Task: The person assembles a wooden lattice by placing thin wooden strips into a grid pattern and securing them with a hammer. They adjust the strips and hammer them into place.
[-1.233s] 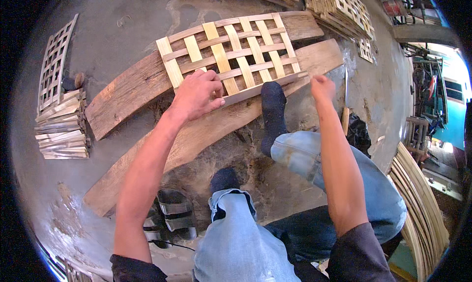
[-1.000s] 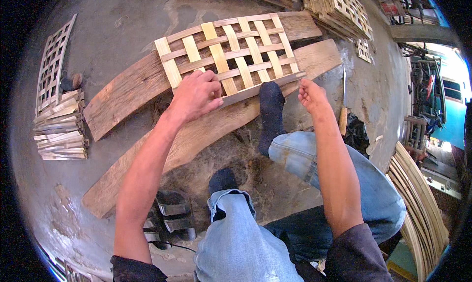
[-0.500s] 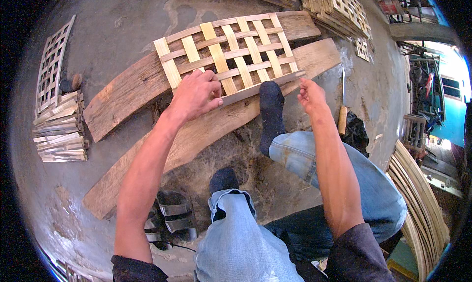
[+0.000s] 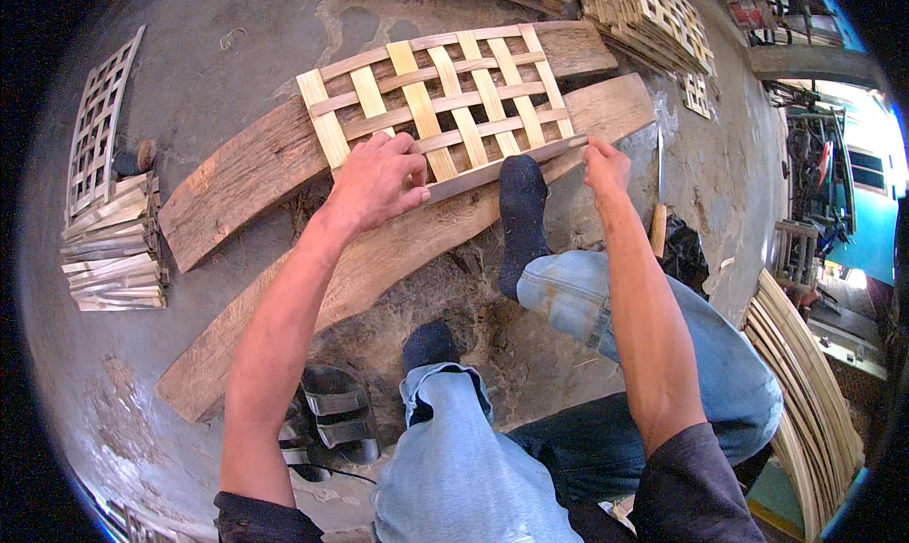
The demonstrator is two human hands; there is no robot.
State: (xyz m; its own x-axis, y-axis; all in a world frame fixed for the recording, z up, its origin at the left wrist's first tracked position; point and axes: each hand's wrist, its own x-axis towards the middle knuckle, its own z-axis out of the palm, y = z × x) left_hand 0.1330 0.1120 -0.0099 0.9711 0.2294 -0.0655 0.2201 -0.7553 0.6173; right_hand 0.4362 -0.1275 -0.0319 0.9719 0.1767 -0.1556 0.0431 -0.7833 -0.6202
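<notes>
A woven panel of flat, pale wood or bamboo slats (image 4: 417, 98) lies across two rough planks, a far plank (image 4: 232, 188) and a near plank (image 4: 379, 264). Along its near edge runs a thin flat strip (image 4: 464, 182). My left hand (image 4: 382, 178) curls its fingers over the strip's left part and the panel's near left corner; its fingertips are partly hidden. At the strip's right end, my right hand (image 4: 606, 167) pinches the tip between thumb and fingers. My foot in a dark sock (image 4: 524, 207) presses against the strip between both hands.
Bundled slats (image 4: 114, 259) and another woven panel (image 4: 102, 117) lie at left. Stacked panels (image 4: 639, 17) stand at far right. A wooden-handled blade (image 4: 659, 216) rests right of the planks. Sandals (image 4: 339, 410) sit near my left leg; long bent strips (image 4: 805, 401) are at lower right.
My right hand has moved slightly up and in, and its fingers have closed on the strip's right end, where before they were just off it. My left hand and the panel stay put.
</notes>
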